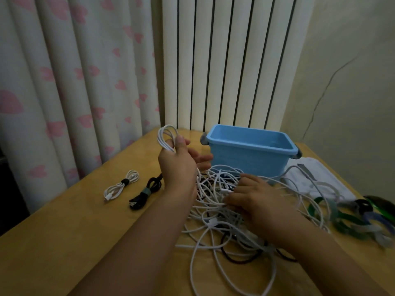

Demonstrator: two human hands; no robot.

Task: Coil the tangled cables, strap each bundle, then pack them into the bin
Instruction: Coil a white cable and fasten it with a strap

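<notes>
My left hand (178, 162) is raised over the table and grips a few loops of white cable (165, 135), which stick up above the thumb. That cable runs down into a tangled heap of white and black cables (215, 223) in the middle of the table. My right hand (249, 196) lies low on the heap, its curled fingers pinching a white strand. Behind the heap stands a light blue bin (252, 152); nothing shows inside it. Two strapped bundles lie to the left: a white one (120, 185) and a black one (145, 192).
A pile of coloured straps (361, 218), green, grey and blue, lies at the right edge of the wooden table (74, 242). A white cloth (318, 180) sits beside the bin. A curtain and a radiator stand behind the table.
</notes>
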